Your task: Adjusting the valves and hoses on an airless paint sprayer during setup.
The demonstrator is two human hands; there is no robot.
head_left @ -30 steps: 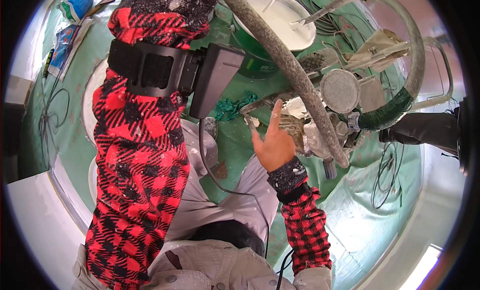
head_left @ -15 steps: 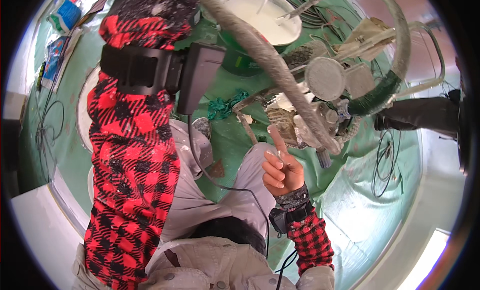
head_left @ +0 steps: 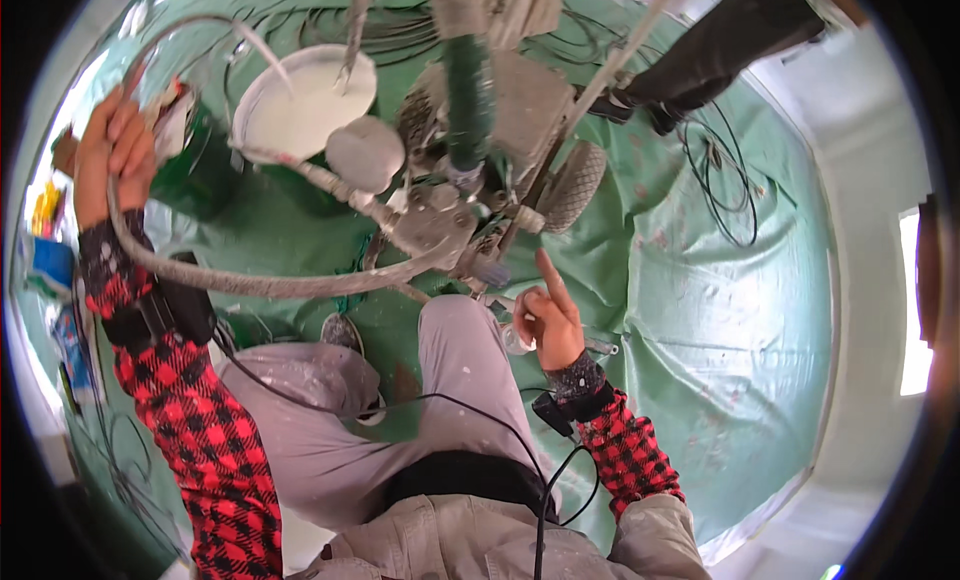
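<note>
My left hand (head_left: 118, 145), out at ten o'clock, has its fingers closed round the grey hose (head_left: 280, 284). From there the hose bends down through nine o'clock and in to the dusty machine (head_left: 430, 225), which stands just above the centre toward twelve. My right hand (head_left: 555, 320) is near the centre at four o'clock, the index finger stretched toward the machine and the others curled in; whether they close on anything I cannot tell. The fingertip sits just beside a patterned wheel (head_left: 576, 185) at half past one. Between ten and eleven, near the machine, is a bucket (head_left: 300, 187) of white liquid (head_left: 300, 115), with a pale tube dipping into it. Someone else's dark trouser leg (head_left: 725, 50) reaches in at half past one, and a loose coil of black cable (head_left: 745, 195) lies on the green floor sheet (head_left: 730, 330) at two o'clock. My knees (head_left: 460, 330) are bent at six
</note>
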